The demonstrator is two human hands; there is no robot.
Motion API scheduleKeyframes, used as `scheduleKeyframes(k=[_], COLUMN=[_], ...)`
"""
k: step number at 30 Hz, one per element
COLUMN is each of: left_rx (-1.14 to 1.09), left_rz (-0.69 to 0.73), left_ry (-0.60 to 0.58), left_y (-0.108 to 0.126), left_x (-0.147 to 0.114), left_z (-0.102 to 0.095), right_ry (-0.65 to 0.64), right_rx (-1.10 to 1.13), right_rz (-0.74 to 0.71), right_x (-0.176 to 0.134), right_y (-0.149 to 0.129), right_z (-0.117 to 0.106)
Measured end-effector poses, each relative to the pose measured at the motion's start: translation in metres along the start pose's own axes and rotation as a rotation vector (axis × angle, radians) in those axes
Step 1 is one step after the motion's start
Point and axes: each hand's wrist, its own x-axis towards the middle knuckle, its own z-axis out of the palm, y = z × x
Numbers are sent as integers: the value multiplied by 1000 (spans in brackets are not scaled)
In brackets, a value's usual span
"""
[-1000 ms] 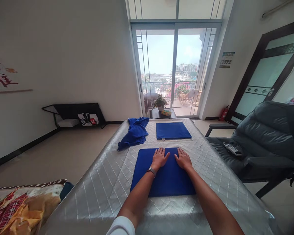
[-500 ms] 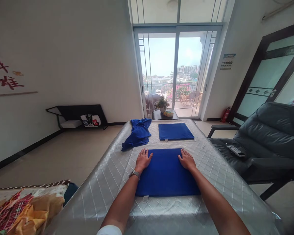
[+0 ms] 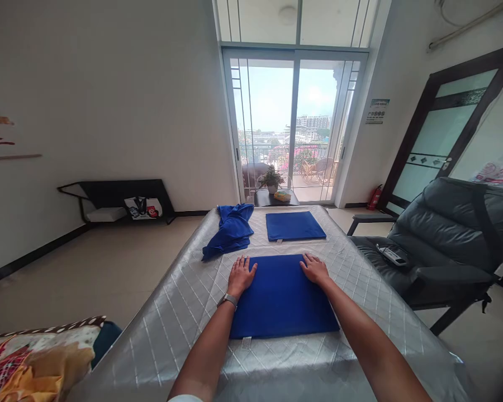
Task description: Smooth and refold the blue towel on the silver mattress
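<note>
A flat blue folded cloth (image 3: 284,301) lies squarely in front of me, a small white label sticking out at its near edge. My left hand (image 3: 240,276) rests palm down on its far left corner, fingers stretched out; a watch is on that wrist. On the far right corner lies my right hand (image 3: 314,268), also flat with its fingers extended. Beyond them sits a second flat blue folded cloth (image 3: 295,225), also with a label. To its left is a crumpled blue cloth (image 3: 231,230) in a loose heap.
All the cloths lie on a table with a silvery quilted cover (image 3: 180,312). A dark padded armchair (image 3: 444,240) with a power strip (image 3: 392,255) on its seat stands at right. Colourful fabrics (image 3: 37,357) are piled at lower left. A potted plant (image 3: 272,177) stands beyond the table.
My view has turned slightly to the right, so the scene sits further left. Both hands stay flat on the far corners of the near blue cloth.
</note>
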Motion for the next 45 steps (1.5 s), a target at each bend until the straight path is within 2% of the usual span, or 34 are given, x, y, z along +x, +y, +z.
scheduleKeyframes(k=[4, 11, 14, 16, 18, 21, 24, 27, 29, 33, 40, 45], left_rx=[-3, 55, 128, 173, 167, 54, -82, -178, -213, -182, -101, -70], left_rz=[-9, -29, -120, -106, 19, 219, 330, 330, 307, 290, 231, 177], left_ry=[-16, -113, -129, -77, -29, -24, -30, -23, 2, 20, -65, -115], left_y=[1, 0, 15, 39, 75, 144, 203, 232, 235, 225, 210, 187], left_x=[0, 6, 15, 20, 23, 22, 19, 16, 14, 11, 8, 6], left_z=[0, -7, -15, -19, -17, -4, 15, 31, 38, 39, 30, 25], right_ry=[79, 50, 40, 47, 54, 55, 43, 62, 95, 100, 44, 61], right_rx=[21, 38, 53, 66, 78, 76, 30, -23, -27, -6, 9, 54], right_rz=[2, 19, 22, 16, 14, 16, -22, -74, -88, -86, -43, 0], right_x=[-2, -1, 0, -1, -2, -3, -5, -7, -6, -6, -8, -4], right_y=[3, 4, 4, 3, 3, 3, 6, 12, 15, 15, 7, 5], right_z=[11, 15, 15, 14, 13, 12, 13, 17, 20, 22, 12, 14])
